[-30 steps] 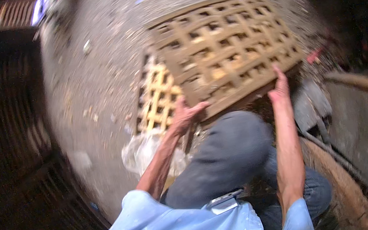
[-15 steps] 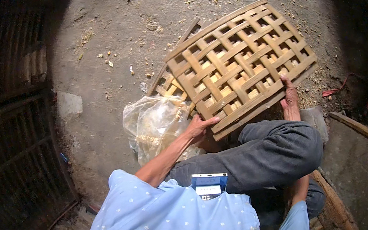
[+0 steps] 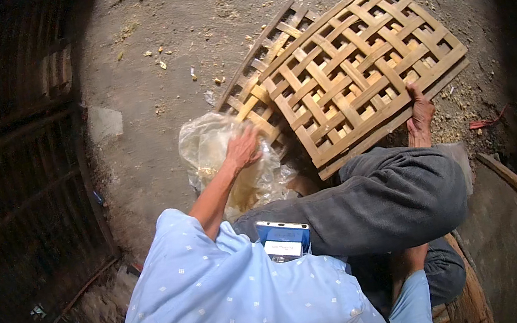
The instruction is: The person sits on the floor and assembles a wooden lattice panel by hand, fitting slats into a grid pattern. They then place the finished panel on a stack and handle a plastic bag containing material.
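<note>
A woven bamboo rack [image 3: 370, 71] with open squares is tilted up in front of my knees. My right hand [image 3: 420, 112] is closed on its near right edge, thumb on top. A second bamboo rack [image 3: 259, 65] lies partly beneath it, farther left. My left hand [image 3: 243, 148] is off the rack, fingers stretched out over a clear plastic bag [image 3: 204, 144]; pale crumbs show inside the bag. Whether the fingertips press on the bag is hard to see.
Crumbs and scraps litter the grey dirt floor [image 3: 174, 25]. A slatted dark wall [image 3: 14, 175] stands at the left. A wooden strip [image 3: 514, 177] and a red scrap [image 3: 483, 123] lie to the right. A phone [image 3: 284, 231] pokes from the shirt pocket.
My left hand has let go of the rack's near left corner and moved left onto the plastic bag. My right hand still holds the rack, which appears farther right and up.
</note>
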{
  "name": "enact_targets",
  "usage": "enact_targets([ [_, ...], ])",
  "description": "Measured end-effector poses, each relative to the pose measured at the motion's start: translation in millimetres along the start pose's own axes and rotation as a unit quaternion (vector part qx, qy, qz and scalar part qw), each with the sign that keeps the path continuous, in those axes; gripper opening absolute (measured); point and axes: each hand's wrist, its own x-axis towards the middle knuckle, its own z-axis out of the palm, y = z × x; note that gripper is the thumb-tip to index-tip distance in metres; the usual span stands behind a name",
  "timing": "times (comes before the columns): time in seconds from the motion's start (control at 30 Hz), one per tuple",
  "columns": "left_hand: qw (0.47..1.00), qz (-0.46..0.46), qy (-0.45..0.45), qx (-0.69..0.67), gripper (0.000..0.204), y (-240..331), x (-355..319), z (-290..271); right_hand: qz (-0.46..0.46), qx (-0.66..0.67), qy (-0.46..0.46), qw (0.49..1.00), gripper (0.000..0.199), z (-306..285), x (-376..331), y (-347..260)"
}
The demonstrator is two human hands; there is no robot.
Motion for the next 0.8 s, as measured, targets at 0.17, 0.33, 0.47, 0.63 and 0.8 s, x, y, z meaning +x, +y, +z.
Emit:
enact_targets([
  [0.17,0.994,-0.052,-0.068,0.071,0.045,13,8,-9,-0.048,0.063,0.057,0.995,0.049,-74,17,-40],
  [0.33,0.968,-0.036,0.232,-0.091,0.057,49,107,-22,-0.055,0.066,0.087,0.993,0.047,-108,-10,-85],
  [0.47,0.972,-0.147,0.166,-0.08,0.073,104,150,-16,-0.087,0.091,0.166,0.978,0.047,-160,-27,-112],
  [0.63,0.963,-0.225,0.107,-0.102,0.084,81,177,-13,-0.111,0.098,0.198,0.969,0.052,-213,-38,-116],
  [0.8,0.977,-0.102,0.152,-0.111,0.088,116,194,-36,-0.083,0.161,0.184,0.966,0.058,-257,-53,-102],
])
